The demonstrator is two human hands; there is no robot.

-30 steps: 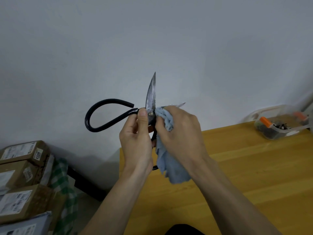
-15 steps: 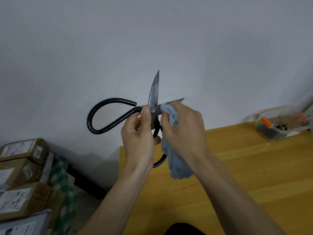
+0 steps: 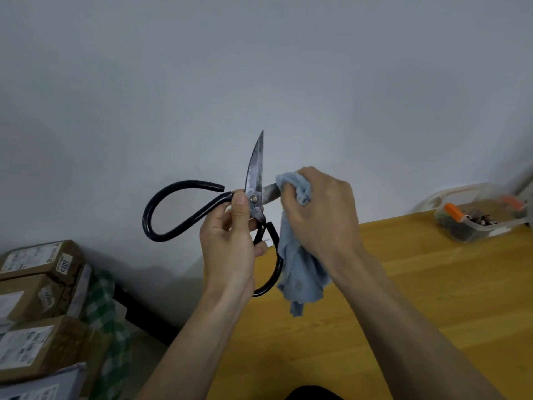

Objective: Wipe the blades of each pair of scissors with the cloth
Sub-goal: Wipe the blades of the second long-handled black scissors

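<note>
Scissors (image 3: 255, 194) held up in mid-air in front of a grey wall (image 3: 259, 67), above the far left corner of a wooden table (image 3: 432, 298), blades spread wide. Upright blade pointing at the ceiling, bare and mottled; second blade pointing right, its tip buried in a blue cloth (image 3: 297, 255). Left hand (image 3: 230, 243) curled round the scissors just below the pivot, thumb pressed on the black handle beside the rivet. One black loop handle sweeping out to the left, the other hanging down between both wrists. Right hand (image 3: 320, 212) clenched on the cloth, bunching it round the right-pointing blade, loose end of the fabric dangling toward the tabletop. Far right on the table, a clear plastic box (image 3: 478, 220) with orange clips, small dark items inside, too blurred to name. Low on the left, beyond the table edge, stacked cardboard parcels (image 3: 37, 298) with white labels, a green checked fabric (image 3: 103, 313) beside them.
</note>
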